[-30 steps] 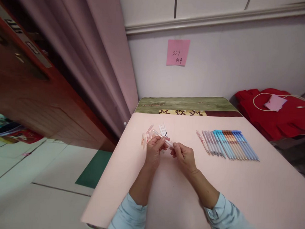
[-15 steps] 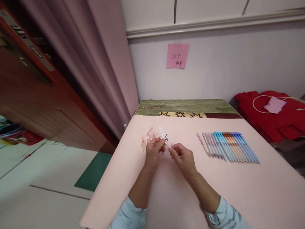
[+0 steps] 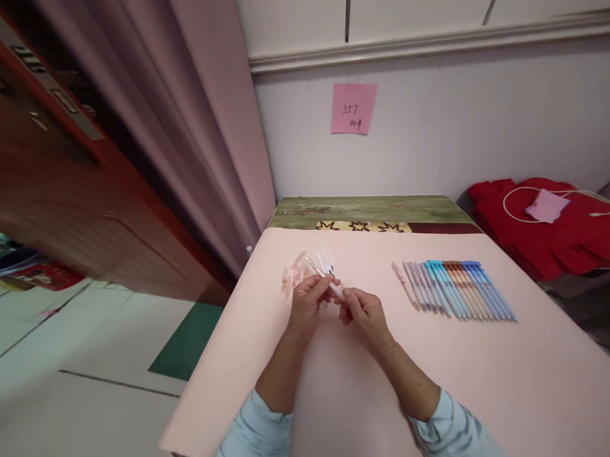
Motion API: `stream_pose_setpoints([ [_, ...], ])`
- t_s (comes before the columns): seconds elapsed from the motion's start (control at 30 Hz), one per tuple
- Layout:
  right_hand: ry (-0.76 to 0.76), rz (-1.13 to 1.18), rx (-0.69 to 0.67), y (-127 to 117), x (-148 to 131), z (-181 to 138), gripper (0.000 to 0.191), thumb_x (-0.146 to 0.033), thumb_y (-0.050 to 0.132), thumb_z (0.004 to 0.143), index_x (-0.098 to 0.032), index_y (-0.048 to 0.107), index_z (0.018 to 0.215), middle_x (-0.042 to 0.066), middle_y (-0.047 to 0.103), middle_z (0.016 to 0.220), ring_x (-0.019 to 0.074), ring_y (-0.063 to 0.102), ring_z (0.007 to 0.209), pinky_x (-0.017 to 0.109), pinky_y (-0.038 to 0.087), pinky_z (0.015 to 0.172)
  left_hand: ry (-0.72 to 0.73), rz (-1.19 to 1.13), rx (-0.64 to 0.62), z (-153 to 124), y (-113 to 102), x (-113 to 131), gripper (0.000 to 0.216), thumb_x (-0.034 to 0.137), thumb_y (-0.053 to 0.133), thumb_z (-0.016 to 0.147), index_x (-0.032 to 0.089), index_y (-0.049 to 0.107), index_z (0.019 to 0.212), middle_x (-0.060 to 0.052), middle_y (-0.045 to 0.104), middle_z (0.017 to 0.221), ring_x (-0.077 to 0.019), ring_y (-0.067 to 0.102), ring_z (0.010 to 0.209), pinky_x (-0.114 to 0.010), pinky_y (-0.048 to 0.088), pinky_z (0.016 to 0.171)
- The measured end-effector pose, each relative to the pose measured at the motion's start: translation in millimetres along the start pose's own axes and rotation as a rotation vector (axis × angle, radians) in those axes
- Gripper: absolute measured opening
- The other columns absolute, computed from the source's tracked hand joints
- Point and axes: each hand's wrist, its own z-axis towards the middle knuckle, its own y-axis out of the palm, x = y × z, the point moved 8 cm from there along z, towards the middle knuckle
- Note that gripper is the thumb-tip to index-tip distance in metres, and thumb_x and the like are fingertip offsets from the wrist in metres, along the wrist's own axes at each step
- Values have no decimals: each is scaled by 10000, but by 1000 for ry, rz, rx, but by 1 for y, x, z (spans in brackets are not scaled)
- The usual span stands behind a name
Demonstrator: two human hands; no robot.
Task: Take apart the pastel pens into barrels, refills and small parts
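Note:
Both hands meet over the left half of the table, holding one pale, partly clear pen (image 3: 337, 290) that slants from upper left to lower right. My left hand (image 3: 308, 302) is closed around its middle, with the upper end poking out beyond the fingers. Thumb and fingers of my right hand (image 3: 366, 316) pinch the lower end. Just behind the hands lie several thin white pen refills (image 3: 324, 260) with dark ends. A loose heap of clear pinkish pen parts (image 3: 297, 267) sits left of them, partly covered by my left hand.
On the right of the pink-covered table (image 3: 379, 404) is a row of pens (image 3: 460, 291) in pink, grey, blue and brown. A red cloth (image 3: 589, 238) with a cable and pink paper lies beyond. A pink note (image 3: 354, 109) hangs on the wall; a curtain (image 3: 204, 105) borders the left.
My right hand has closed in on the pen's lower end, its fingers now curled tighter. The pen's white section shows more plainly between the hands. The view has shifted slightly.

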Motion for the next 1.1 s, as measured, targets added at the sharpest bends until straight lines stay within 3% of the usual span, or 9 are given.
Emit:
stream_pose_setpoints([
  [0.1, 31, 64, -16, 3, 4, 1, 470, -593, 465, 905, -194, 647, 738, 5, 597, 555, 138, 564, 491, 251, 492, 504, 5, 0, -6, -1, 1, 3, 244, 376, 726, 754, 136, 726, 793, -44, 658, 717, -82, 494, 570, -226, 371, 566],
  [0.23, 4, -12, 89, -4, 4, 2, 381, -555, 695, 758, -204, 631, 893, -5, 619, 653, 134, 565, 562, 240, 486, 534, 1, 25, 47, 1, -5, 1, 249, 386, 731, 746, 138, 709, 738, 2, 572, 589, -74, 467, 535, -219, 344, 544],
  [0.3, -10, -25, 124, -6, 2, 2, 380, -527, 747, 715, -209, 600, 860, -18, 601, 648, 123, 535, 550, 227, 457, 513, -5, 20, 64, 2, -7, -1, 250, 386, 747, 727, 140, 704, 732, 8, 561, 578, -73, 461, 528, -218, 340, 537],
  [0.43, -14, 5, 90, -5, 0, 1, 323, -506, 674, 800, -197, 589, 763, -7, 599, 630, 120, 537, 553, 230, 456, 532, -12, 39, 49, 3, -6, -3, 255, 389, 756, 717, 139, 717, 749, 9, 546, 563, -72, 441, 516, -216, 329, 518],
  [0.67, 28, 92, -84, 8, 2, -1, 332, -518, 574, 874, -193, 614, 818, 10, 638, 676, 141, 604, 610, 267, 522, 614, 7, 75, -26, 3, -2, 1, 239, 377, 721, 760, 138, 730, 757, -1, 551, 602, -76, 437, 549, -217, 341, 538],
  [0.83, 54, 91, -154, 14, 3, -2, 369, -531, 525, 895, -192, 652, 823, 15, 652, 679, 143, 614, 613, 264, 526, 620, -6, 63, 8, 3, -5, -3, 253, 377, 741, 731, 140, 666, 685, 16, 524, 547, -72, 415, 509, -217, 317, 516],
  [1.1, -10, 24, 37, 1, 0, 3, 309, -451, 734, 755, -180, 652, 879, -1, 639, 690, 118, 571, 613, 225, 476, 586, -6, 74, 100, 1, -7, -3, 324, 350, 793, 656, 167, 526, 648, 75, 435, 478, -53, 365, 443, -200, 262, 464],
])
